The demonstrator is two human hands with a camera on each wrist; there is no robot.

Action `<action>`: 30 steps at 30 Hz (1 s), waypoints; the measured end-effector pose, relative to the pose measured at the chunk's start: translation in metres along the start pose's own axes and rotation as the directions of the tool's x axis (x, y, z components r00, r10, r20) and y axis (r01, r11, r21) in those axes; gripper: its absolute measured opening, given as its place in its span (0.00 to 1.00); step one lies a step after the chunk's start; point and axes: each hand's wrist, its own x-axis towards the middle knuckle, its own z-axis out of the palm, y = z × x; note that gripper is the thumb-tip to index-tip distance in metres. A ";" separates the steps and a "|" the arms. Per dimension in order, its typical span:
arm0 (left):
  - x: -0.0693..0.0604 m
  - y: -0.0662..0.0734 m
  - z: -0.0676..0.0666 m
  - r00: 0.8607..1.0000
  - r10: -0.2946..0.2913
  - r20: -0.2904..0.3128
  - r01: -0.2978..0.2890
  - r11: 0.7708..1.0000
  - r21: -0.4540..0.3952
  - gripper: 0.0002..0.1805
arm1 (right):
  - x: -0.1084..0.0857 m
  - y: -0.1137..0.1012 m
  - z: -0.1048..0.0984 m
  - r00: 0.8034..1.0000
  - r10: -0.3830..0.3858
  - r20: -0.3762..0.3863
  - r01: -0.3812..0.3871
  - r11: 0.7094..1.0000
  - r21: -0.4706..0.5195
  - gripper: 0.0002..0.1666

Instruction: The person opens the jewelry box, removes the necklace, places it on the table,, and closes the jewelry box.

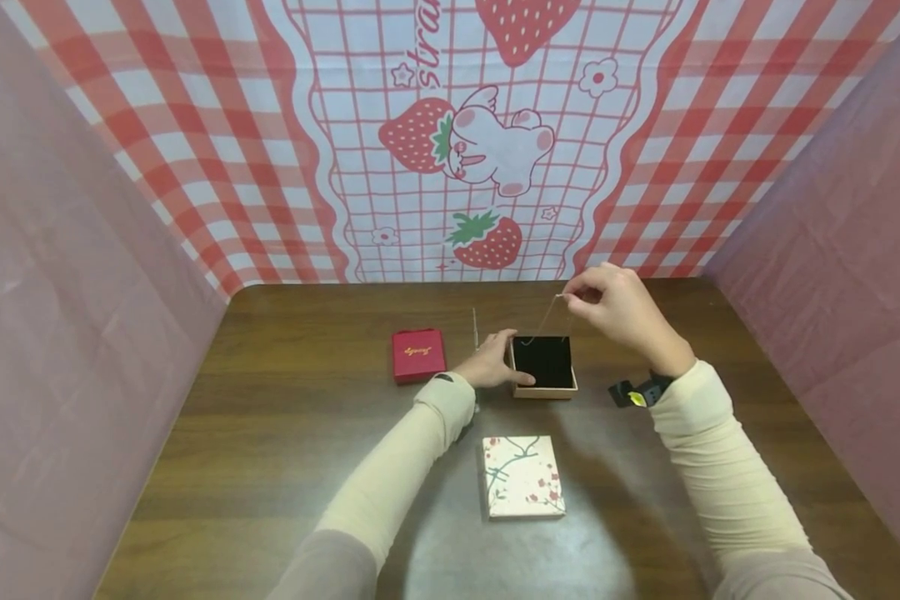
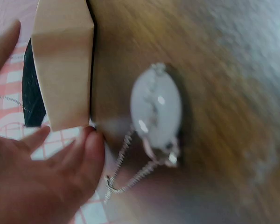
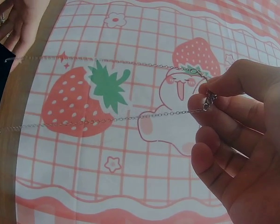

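Note:
My left hand (image 1: 487,362) grips the left side of an open jewelry box (image 1: 543,394), thumb at the front and fingers toward the back. The box has tan walls (image 2: 65,84) and a black pad (image 1: 543,360) inside. Above its back right, my right hand (image 1: 618,308) pinches a thin silver necklace (image 3: 144,65) near its clasp, between thumb and index finger. Two strands of the chain run taut from the fingertips down to the pad. Near the left hand, a glossy white oval piece (image 2: 156,109) with a fine chain shows blurred in the left wrist view.
A red box (image 1: 417,354) with gold lettering lies left of the left hand. In front of the open box sits a white floral-patterned lid (image 1: 523,477). A strawberry-print cloth (image 1: 495,150) hangs behind the brown wooden table (image 1: 270,467), with pink cloth at both sides.

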 end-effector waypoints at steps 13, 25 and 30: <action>0.003 0.009 0.008 0.985 -0.002 -0.170 0.039 0.976 0.215 0.44 | -0.001 0.001 0.000 1.000 0.004 -0.017 -0.004 1.000 0.007 0.02; -0.003 0.013 0.001 0.945 0.092 -0.313 -0.020 0.974 0.225 0.25 | -0.002 -0.001 -0.002 1.000 0.013 -0.011 -0.013 1.000 0.015 0.03; -0.003 0.016 -0.002 0.955 0.053 -0.291 -0.046 0.998 0.033 0.19 | -0.002 -0.002 -0.006 1.000 0.004 -0.029 -0.004 1.000 0.006 0.03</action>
